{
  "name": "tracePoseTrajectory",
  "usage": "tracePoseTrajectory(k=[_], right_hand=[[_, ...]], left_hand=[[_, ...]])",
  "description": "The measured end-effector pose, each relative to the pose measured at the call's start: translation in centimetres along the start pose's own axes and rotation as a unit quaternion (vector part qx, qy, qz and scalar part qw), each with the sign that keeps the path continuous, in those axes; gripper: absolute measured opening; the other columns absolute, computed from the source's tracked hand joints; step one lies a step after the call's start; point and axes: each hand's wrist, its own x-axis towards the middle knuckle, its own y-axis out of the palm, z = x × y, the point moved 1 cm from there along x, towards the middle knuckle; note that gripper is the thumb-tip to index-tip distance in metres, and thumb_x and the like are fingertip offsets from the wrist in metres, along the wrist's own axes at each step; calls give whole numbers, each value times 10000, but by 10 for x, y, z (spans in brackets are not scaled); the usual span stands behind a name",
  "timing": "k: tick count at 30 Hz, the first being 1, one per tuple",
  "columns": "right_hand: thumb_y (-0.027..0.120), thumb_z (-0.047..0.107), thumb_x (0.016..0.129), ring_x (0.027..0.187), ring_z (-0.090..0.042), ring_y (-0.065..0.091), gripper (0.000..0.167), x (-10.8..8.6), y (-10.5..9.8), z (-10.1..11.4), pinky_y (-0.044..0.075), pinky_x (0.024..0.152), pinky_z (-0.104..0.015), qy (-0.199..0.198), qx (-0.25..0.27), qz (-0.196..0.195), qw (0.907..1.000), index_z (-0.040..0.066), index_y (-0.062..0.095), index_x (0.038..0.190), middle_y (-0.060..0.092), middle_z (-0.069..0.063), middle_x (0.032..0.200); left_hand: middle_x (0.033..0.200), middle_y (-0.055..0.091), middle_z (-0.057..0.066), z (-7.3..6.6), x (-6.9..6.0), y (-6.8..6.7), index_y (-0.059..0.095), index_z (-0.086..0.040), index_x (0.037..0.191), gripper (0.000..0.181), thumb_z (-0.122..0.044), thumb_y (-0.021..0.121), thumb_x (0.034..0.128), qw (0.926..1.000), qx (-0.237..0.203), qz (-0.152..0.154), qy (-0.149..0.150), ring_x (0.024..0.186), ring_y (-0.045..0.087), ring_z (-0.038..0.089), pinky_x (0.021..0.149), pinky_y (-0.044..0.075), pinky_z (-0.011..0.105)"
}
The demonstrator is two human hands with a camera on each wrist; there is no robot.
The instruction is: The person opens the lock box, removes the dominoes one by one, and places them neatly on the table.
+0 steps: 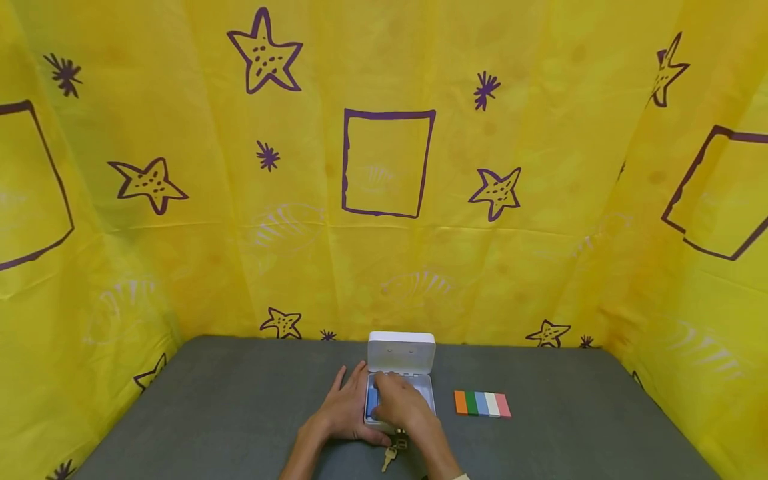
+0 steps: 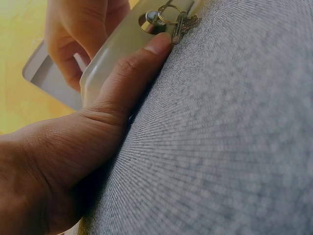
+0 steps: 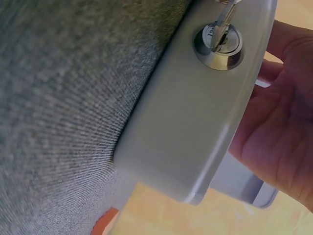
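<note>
A white metal lock box (image 1: 432,392) stands with its lid (image 1: 401,353) raised at the back. My left hand (image 1: 347,408) lies along the box's left side, fingers straight, its thumb across the front below the lock (image 2: 151,22). Inside the box, toward its left wall, is a blue block (image 1: 373,396). My right hand (image 1: 401,401) reaches in from the right and pinches that block, fingers at its far end and thumb at its near end. Some of those fingertips are hidden. A key sits in the lock (image 3: 226,41), and another key (image 1: 390,457) hangs from its ring.
Right of the box, flat blocks (image 1: 482,404) in orange, green, light blue, white and pink lie side by side in a row. The table (image 1: 558,427) has a dark grey cloth surface. Yellow curtains (image 1: 540,280) with purple drawings surround it at the back and sides.
</note>
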Motion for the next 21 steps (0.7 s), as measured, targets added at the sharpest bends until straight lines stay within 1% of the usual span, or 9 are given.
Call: tracePoseTrajectory(k=[4, 8, 10, 15, 16, 21], right_hand=[[856, -13, 750, 693, -105, 533, 339, -1, -3, 0, 463, 608, -268, -182, 559, -17, 9983, 55, 598, 958, 613, -13, 791], [798, -76, 766, 629, -65, 448, 317, -3, -6, -3, 378, 558, -219, -309, 1169, 62, 9926, 58, 562, 929, 545, 11, 738], [775, -79, 784, 645, -51, 449, 287, -3, -7, -5, 383, 573, -209, -372, 1303, 33, 9908, 58, 570, 932, 556, 9, 761], [749, -84, 821, 720, -82, 506, 215, -2, -12, -10, 433, 623, -230, -479, 1528, -120, 9870, 28, 624, 955, 626, -67, 839], [751, -86, 823, 731, -91, 519, 208, -1, -13, -10, 442, 629, -234, -472, 1551, -163, 9866, 23, 635, 957, 635, -77, 847], [764, -83, 818, 767, -150, 584, 200, -1, -22, -14, 480, 628, -261, -421, 1684, -494, 9836, 9, 656, 959, 671, -115, 862]], left_hand=[[1602, 414, 312, -2, 0, -1, 297, 43, 1540, 1286, -658, 892, 641, 10000, -13, -25, -36, 1583, 248, 468, 1262, 105, 720], [1586, 436, 314, 0, 2, 1, 336, 32, 1511, 1248, -637, 905, 625, 10000, -4, -63, -54, 1586, 251, 463, 1268, 99, 716], [1585, 444, 305, 3, 3, 3, 351, 17, 1497, 1231, -652, 901, 622, 9999, 54, -118, -25, 1580, 264, 460, 1261, 110, 714], [1579, 447, 316, 8, 3, 7, 366, 4, 1474, 1216, -698, 874, 621, 9996, 123, -252, 36, 1575, 282, 451, 1260, 125, 699], [1572, 450, 321, 8, 4, 7, 365, 8, 1470, 1217, -712, 867, 627, 9996, 146, -252, 63, 1569, 288, 457, 1253, 135, 707], [1620, 397, 304, 9, 5, 6, 313, 13, 1534, 1280, -737, 850, 647, 9999, 117, -94, -81, 1600, 245, 420, 1283, 104, 681]])
